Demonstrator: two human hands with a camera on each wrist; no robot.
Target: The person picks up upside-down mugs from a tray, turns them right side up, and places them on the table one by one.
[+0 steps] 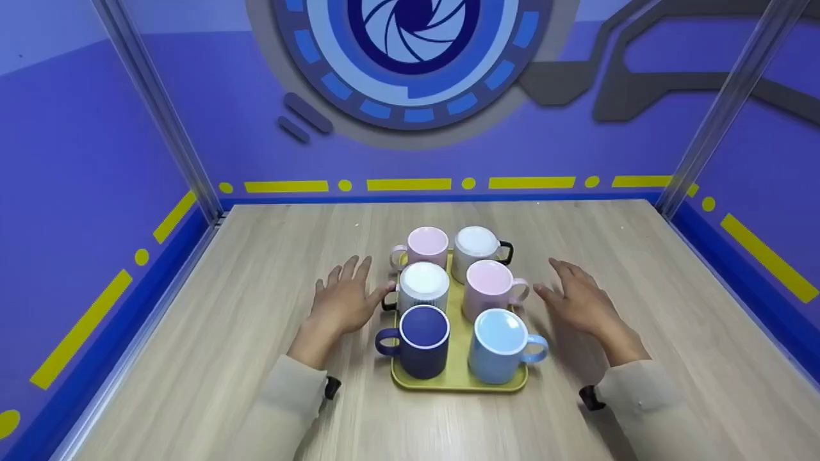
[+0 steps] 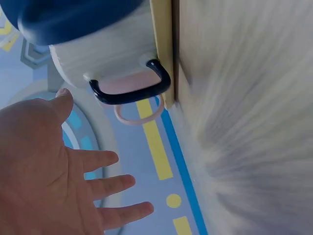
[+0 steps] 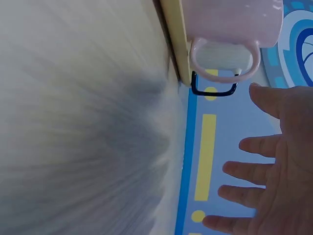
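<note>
A yellow tray (image 1: 459, 378) on the table carries several mugs in two columns, handles turned outward. In the left column stand a pink mug (image 1: 428, 244), a white mug (image 1: 425, 289) with a black handle, and a navy mug (image 1: 424, 346). The right column has another white mug (image 1: 475, 251), a pink mug (image 1: 489, 291) and a light blue mug (image 1: 500, 349). My left hand (image 1: 346, 299), fingers spread, is beside the left white mug, its thumb close to the black handle (image 2: 132, 95). To the right, my right hand (image 1: 580, 301) is spread near the pink mug's handle (image 3: 225, 78), holding nothing.
The wood-grain table (image 1: 288, 237) extends around the tray. Blue-purple printed panels (image 1: 224, 96) enclose the back and both sides, with metal posts (image 1: 160, 102) at the corners. Dark bands (image 1: 332, 387) sit at both wrists, over beige sleeves (image 1: 647, 390).
</note>
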